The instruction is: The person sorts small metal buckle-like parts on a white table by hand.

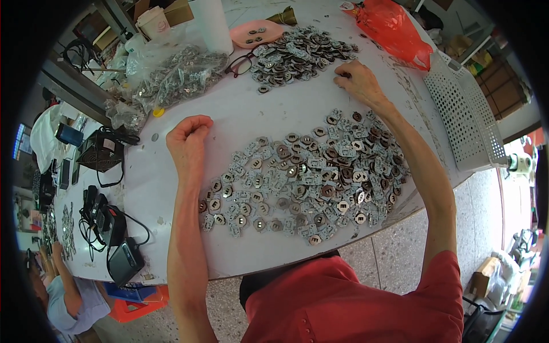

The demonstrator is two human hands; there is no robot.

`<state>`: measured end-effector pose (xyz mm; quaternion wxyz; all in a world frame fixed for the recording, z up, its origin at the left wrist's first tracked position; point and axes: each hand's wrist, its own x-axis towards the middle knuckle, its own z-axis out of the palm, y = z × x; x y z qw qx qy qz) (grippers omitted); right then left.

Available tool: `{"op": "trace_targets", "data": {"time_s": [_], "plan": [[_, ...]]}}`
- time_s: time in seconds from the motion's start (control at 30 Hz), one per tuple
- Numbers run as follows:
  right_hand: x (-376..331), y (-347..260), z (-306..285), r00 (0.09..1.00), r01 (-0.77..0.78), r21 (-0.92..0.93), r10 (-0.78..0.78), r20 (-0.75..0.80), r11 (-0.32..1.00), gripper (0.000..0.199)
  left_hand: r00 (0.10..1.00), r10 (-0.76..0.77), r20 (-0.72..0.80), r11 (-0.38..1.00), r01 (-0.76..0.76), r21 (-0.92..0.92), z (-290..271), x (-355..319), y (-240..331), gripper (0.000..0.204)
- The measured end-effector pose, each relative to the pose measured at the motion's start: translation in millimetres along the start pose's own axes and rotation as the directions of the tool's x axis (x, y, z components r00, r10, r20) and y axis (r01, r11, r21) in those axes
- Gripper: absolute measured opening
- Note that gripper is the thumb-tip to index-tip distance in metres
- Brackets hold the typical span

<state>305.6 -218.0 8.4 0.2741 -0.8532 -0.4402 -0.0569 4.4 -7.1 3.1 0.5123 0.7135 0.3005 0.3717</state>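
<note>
While the right hand (359, 82) reached across to the far pile of small metal parts (303, 54) near the counter's far edge, its fingertips pinched together at the pile's right fringe, though whether a part sat between them could not be told, the left hand (187, 139) rested on the white counter (274, 114) curled into a loose fist, and nothing could be seen inside it. Between the two forearms lay the near spread of flat metal parts (303, 177), grey and brown pieces with square holes, fanned out almost to the counter's near edge. That closeness looked like the main risk: a sweep of either forearm could have pushed the outermost pieces over the near edge onto the speckled floor (394, 251). The right forearm crossed directly over the spread's right side, so lowering it could have scattered or mixed pieces. A pair of glasses (243, 63) lay touching the far pile's left side and could have been knocked or scratched. Clear bags of parts (171, 80) slumped toward the counter's left edge, and an orange bag (394, 28) lay at the far right, near a white perforated basket (463, 114).
</note>
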Motion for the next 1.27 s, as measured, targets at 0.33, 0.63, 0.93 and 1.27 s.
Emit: {"op": "trace_targets", "data": {"time_s": [0.33,0.63,0.93,1.27], "plan": [[-44.3,1.3,-21.8,0.998,0.046,0.127,-0.052,0.044,0.991,0.020,1.000,0.014,0.001,0.999,-0.014,-0.041,-2.4,1.8,-2.5,0.016],[-89.0,-12.4,-44.1,0.992,-0.051,0.286,0.014,0.128,0.957,0.018,0.998,0.065,0.028,0.998,-0.065,-0.014,-3.6,2.3,-4.1,0.015],[-150.9,23.3,-66.1,0.975,-0.098,0.298,0.152,-0.164,0.949,0.035,0.997,0.064,0.048,0.996,-0.061,-0.070,-0.4,2.1,-5.7,0.017],[-129.5,-7.0,-50.8,0.993,-0.022,0.297,0.055,-0.103,0.955,0.036,0.992,0.120,0.026,0.993,-0.120,-0.009,-15.8,5.9,-13.0,0.014]]}}
